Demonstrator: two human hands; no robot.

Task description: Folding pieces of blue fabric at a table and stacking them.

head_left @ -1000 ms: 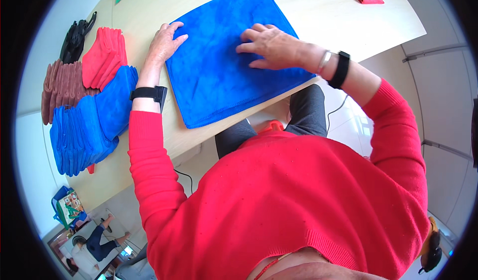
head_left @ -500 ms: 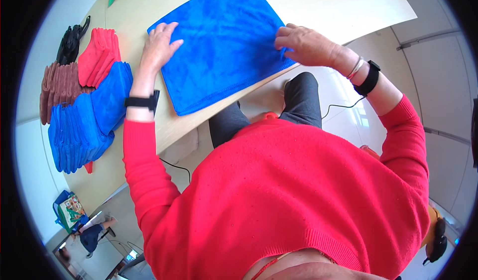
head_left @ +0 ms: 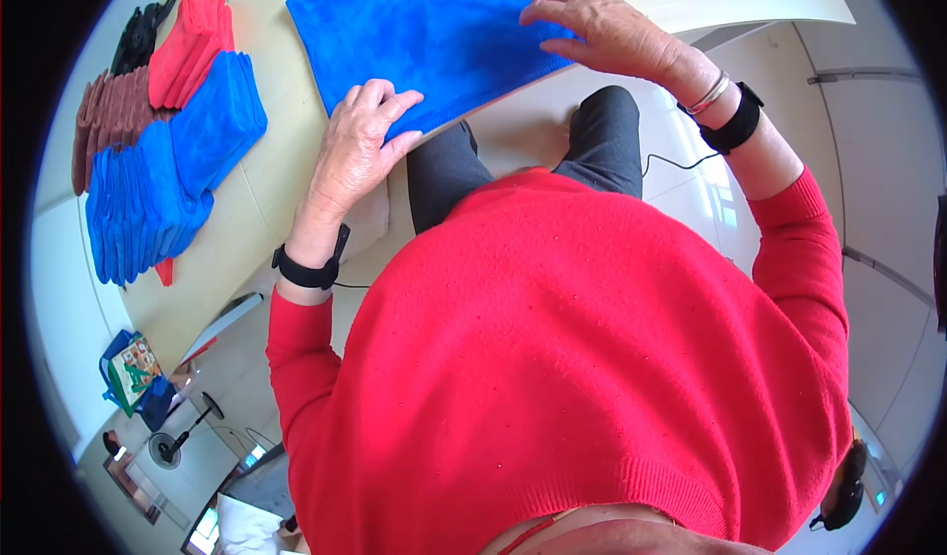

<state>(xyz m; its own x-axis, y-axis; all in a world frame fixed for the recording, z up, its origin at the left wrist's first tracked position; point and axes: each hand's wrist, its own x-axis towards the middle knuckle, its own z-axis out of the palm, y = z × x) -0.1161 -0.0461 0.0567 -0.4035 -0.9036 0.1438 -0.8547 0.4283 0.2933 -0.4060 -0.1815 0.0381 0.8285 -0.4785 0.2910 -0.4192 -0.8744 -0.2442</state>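
Blue cloth point(head_left: 424, 37), taken as the landmark, is laid flat on a pale table point(head_left: 271, 96); its far part is cut off by the upper border of the view. By the left hand point(head_left: 363, 146), the cloth's near left part is covered. Its index finger and thumb are held apart; whether the near edge is pinched by any finger cannot be told. By the right hand point(head_left: 614, 34), the cloth's right edge is overlapped from above, with the fingers parted and lightly bent and no grip seen. To the left of the cloth, well apart from it, folded blue cloths point(head_left: 148, 200) are stacked; farther left, folded brown cloths point(head_left: 110, 126) are seen. Folded red cloths point(head_left: 192, 52) and a black item point(head_left: 140, 37) of unclear kind are likewise placed left of the cloth. Below its near edge, dark trousers point(head_left: 599, 141) are visible.
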